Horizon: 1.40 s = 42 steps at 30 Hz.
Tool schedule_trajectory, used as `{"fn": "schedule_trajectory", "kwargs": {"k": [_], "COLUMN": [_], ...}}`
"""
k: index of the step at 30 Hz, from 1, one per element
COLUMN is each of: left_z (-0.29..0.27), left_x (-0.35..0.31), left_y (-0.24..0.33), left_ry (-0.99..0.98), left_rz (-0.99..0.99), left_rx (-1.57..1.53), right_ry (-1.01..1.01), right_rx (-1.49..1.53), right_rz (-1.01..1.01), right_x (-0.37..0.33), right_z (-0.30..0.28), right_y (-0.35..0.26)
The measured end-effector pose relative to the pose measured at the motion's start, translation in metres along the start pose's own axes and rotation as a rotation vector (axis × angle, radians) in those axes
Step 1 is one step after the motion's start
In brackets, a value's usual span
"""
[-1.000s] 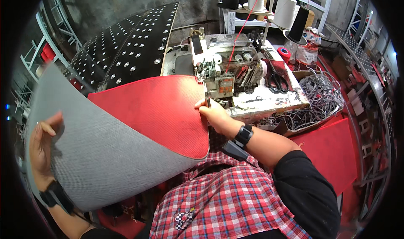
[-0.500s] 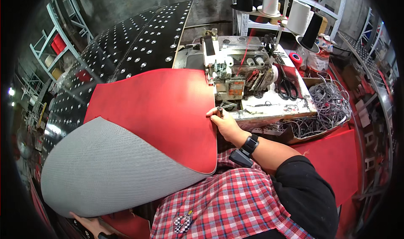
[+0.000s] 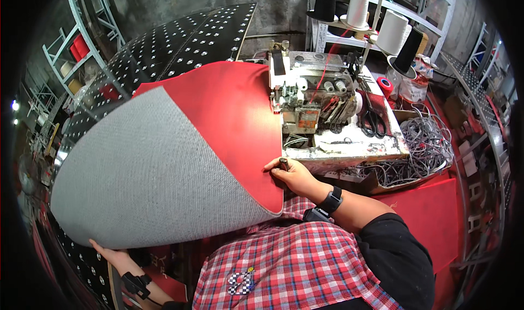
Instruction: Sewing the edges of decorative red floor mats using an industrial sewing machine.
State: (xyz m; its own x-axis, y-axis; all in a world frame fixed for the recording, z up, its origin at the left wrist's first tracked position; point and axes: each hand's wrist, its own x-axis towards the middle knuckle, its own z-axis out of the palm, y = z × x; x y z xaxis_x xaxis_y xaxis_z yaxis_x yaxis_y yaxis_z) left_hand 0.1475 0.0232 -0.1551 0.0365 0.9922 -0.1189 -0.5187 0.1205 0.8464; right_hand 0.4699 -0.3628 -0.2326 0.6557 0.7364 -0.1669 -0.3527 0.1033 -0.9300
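A large red mat (image 3: 229,113) with a grey ribbed backing (image 3: 147,173) lies in front of me, its near left part folded over so the backing faces up. Its right edge runs along the sewing machine (image 3: 311,91), under the needle area. My left hand (image 3: 112,254) is closed at the fold's lower left rim, most fingers hidden beneath it. By the right edge, near the front corner, my right hand (image 3: 297,178) rests with fingertips on the red face. A short dark rod-like tool (image 3: 283,164) pokes up from its curled fingers; its kind is unclear.
Black scissors (image 3: 373,119) lie on the machine's worn table (image 3: 349,146). Thread cones (image 3: 392,31) stand behind. A box of tangled grey cords (image 3: 426,146) sits at right, above another red mat (image 3: 423,217). A black studded board (image 3: 185,45) extends behind the mat.
The red mat has slid away from me along the machine, and more grey backing shows. My left hand has risen with the fold. My right hand has come slightly nearer along the edge.
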Motion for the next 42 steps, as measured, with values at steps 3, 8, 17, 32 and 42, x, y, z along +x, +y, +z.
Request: {"fn": "schedule_trajectory", "kwargs": {"k": [3,8,17,32,42], "left_z": [0.02,0.055,0.11,0.045,0.008], "left_x": [-0.002,-0.004,0.008,0.0,0.079], "left_y": [-0.01,-0.024,-0.051,0.034,-0.01], "left_ry": [-0.019,-0.051,-0.206,-0.692,-0.199], "left_rz": [-0.017,-0.035,-0.147,-0.104,-0.323], "left_rx": [-0.053,-0.047,-0.06,-0.026,0.107], "right_ry": [0.027,0.049,0.107,-0.005,0.198], "right_rx": [-0.026,-0.027,0.006,-0.024,0.116], "right_rz": [-0.096,-0.105,-0.119,-0.043,-0.171], "right_x": [0.002,0.004,0.008,-0.006,-0.008], "right_z": [0.002,0.001,0.002,0.007,-0.016], "right_y": [-0.002,-0.009,-0.021,-0.011,0.009]}}
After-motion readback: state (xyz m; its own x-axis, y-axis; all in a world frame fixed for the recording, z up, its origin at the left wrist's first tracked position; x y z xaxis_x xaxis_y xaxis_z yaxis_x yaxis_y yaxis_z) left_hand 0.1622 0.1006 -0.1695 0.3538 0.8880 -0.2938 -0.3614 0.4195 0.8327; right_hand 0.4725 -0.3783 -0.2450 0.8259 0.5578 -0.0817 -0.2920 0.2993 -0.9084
